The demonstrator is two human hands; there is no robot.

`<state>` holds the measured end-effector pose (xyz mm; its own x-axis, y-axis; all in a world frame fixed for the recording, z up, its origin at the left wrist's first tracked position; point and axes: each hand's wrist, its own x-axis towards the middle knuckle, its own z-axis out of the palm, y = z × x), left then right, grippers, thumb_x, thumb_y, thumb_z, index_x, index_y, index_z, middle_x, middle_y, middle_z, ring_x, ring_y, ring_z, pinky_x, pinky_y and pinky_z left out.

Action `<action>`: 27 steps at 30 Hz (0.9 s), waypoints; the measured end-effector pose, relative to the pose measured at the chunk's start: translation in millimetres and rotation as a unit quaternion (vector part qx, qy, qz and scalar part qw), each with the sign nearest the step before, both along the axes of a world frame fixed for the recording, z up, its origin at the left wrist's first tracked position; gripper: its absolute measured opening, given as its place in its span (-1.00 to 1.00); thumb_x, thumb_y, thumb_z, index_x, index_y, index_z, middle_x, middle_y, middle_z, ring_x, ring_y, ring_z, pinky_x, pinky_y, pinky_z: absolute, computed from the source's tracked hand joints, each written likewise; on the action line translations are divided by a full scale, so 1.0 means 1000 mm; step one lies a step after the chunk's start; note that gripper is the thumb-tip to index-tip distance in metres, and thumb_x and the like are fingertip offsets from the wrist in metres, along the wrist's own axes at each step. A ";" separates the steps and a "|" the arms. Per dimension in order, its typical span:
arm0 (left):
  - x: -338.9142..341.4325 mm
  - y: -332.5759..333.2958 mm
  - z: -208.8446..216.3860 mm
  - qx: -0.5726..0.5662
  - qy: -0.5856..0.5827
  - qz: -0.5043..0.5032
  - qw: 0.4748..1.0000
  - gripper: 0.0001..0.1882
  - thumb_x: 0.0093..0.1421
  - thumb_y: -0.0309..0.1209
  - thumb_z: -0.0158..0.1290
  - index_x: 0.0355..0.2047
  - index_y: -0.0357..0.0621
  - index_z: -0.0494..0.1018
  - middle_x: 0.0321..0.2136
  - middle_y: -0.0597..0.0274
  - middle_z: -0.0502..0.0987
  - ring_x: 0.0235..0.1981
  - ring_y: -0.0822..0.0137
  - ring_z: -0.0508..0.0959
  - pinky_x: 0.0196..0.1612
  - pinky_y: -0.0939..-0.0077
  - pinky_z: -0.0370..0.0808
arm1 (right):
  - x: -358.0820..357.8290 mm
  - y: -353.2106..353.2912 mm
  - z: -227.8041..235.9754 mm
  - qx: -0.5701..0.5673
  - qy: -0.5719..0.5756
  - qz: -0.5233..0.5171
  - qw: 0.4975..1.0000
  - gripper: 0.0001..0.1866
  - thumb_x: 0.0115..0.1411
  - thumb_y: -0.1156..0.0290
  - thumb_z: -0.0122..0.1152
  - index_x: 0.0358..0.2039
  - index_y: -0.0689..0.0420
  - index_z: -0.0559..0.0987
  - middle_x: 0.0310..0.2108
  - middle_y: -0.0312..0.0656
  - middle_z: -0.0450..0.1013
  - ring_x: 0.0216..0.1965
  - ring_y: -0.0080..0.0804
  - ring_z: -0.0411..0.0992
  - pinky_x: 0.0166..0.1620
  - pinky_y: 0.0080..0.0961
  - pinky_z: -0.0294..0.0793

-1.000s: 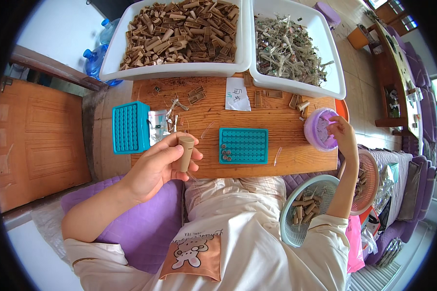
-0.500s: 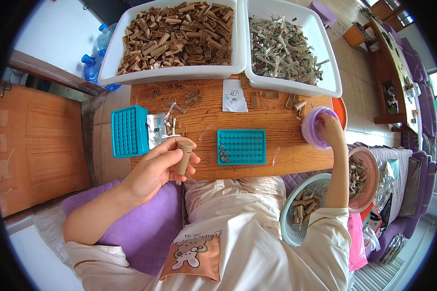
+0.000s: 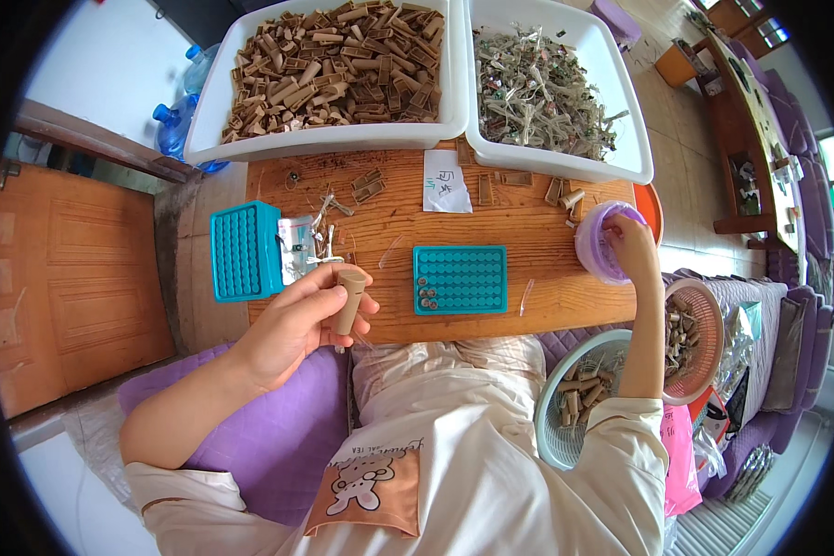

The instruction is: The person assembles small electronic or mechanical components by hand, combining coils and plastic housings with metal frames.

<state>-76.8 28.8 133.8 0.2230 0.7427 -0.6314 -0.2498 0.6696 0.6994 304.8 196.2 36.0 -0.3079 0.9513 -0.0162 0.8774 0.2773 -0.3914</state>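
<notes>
Between the thumb and fingers of my left hand (image 3: pixel 301 320) is a tan tapered plastic casing (image 3: pixel 348 304), held upright with its wide end on top. My right hand (image 3: pixel 628 243) reaches into a purple round tub (image 3: pixel 586 255) at the table's right edge. Its fingertips are hidden inside the tub, so I cannot see what they touch. Midway between my hands lies a teal tray (image 3: pixel 473 281) with rows of round pockets; several small round metallic pieces (image 3: pixel 426 302) sit in its left end.
Two white bins at the back hold tan casings (image 3: pixel 343 65) and clear-wired parts (image 3: pixel 542 93). Loose half casings (image 3: pixel 491 190) and a paper note (image 3: pixel 447 185) lie before them. Teal stacked trays (image 3: pixel 246 252) stand left. A grey-green basket (image 3: pixel 551 408) and pink basket (image 3: pixel 709 371) are at right.
Hardly anything differs. My left hand keeps the tan casing in nearly the same place, and my right hand is still inside the purple tub.
</notes>
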 end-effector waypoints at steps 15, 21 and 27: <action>0.001 0.000 -0.003 -0.009 0.010 -0.001 1.000 -0.72 0.15 -0.33 -0.27 -0.14 -0.12 0.21 -0.35 0.23 0.36 -0.38 0.48 0.38 -0.37 0.65 0.30 | 0.017 -0.011 0.009 -0.003 0.062 -0.077 0.995 -0.83 0.05 0.52 -0.13 -0.39 0.23 0.45 -0.44 -0.06 0.39 -0.42 -0.25 0.36 -0.31 -0.47 0.30; -0.002 0.000 -0.004 -0.037 -0.049 0.022 0.998 -0.73 0.17 -0.33 -0.28 -0.13 -0.12 0.21 -0.28 0.15 0.38 -0.29 0.34 0.45 -0.37 0.54 0.43 | 0.013 -0.015 0.012 0.009 0.025 -0.031 0.999 -0.85 0.06 0.56 -0.19 -0.42 0.24 0.40 -0.43 -0.04 0.35 -0.37 -0.19 0.33 -0.26 -0.42 0.27; -0.008 -0.001 -0.005 -0.085 -0.240 0.123 0.959 -0.76 0.17 -0.34 -0.25 -0.16 -0.07 0.24 -0.19 0.06 0.38 -0.16 0.15 0.42 -0.37 0.42 0.53 | 0.001 -0.020 0.017 0.041 0.011 -0.055 0.998 -0.84 0.03 0.64 -0.22 -0.45 0.23 0.39 -0.45 -0.05 0.30 -0.42 -0.20 0.30 -0.29 -0.41 0.26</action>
